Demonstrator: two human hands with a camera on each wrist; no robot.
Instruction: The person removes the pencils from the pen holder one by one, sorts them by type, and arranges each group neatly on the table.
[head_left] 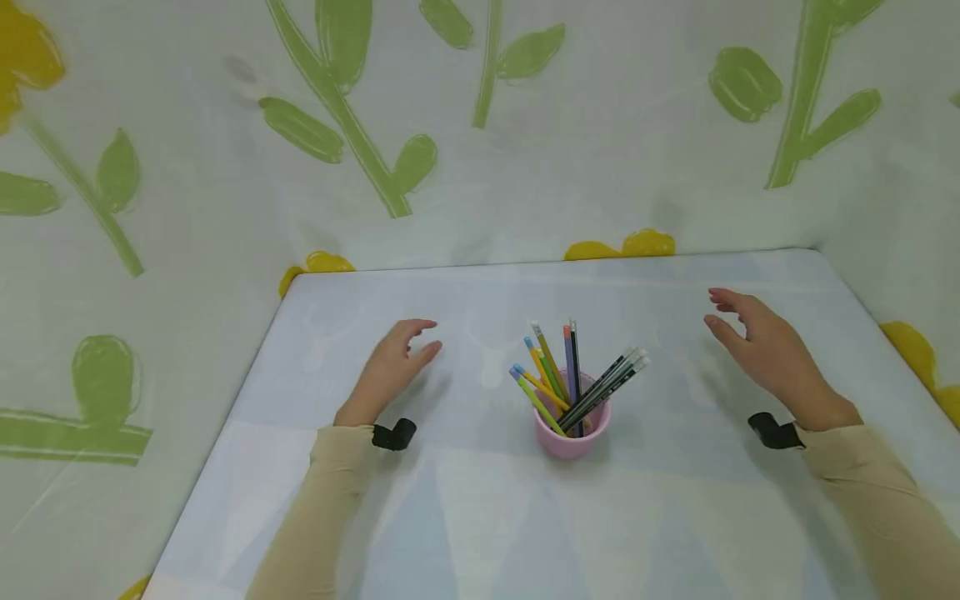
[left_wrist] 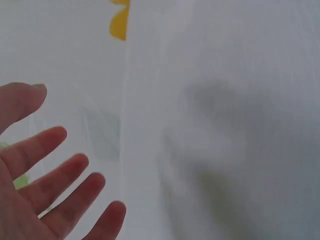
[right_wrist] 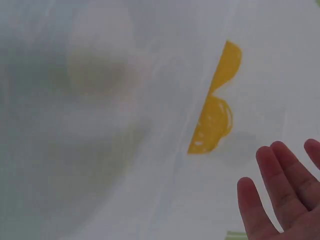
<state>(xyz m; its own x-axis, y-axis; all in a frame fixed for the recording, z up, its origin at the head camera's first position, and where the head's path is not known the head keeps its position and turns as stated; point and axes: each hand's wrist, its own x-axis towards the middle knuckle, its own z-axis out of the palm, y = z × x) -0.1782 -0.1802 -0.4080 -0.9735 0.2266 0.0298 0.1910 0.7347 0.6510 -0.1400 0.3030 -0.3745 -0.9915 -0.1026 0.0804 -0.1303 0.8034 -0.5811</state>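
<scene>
A pink cup [head_left: 567, 446] stands upright near the middle of the table, with several pencils [head_left: 553, 375] leaning out of it in yellow, green, purple and black. Some dark pencils [head_left: 611, 385] fan out together toward the right. To the left of the cup, my left hand [head_left: 392, 367] hovers apart from it, fingers relaxed and holding nothing. My right hand [head_left: 776, 354] is to the right of the cup and farther from it, also with nothing in its loosely bent fingers. Each wrist view shows only the hand's fingers; the cup appears in neither.
The table [head_left: 487, 517] has a pale cover with faint blue and cream shapes. Behind and beside it hangs white cloth [head_left: 600, 150] printed with green stems and yellow flowers. A small black device [head_left: 395, 434] sits on the left wrist, another black device [head_left: 775, 431] on the right.
</scene>
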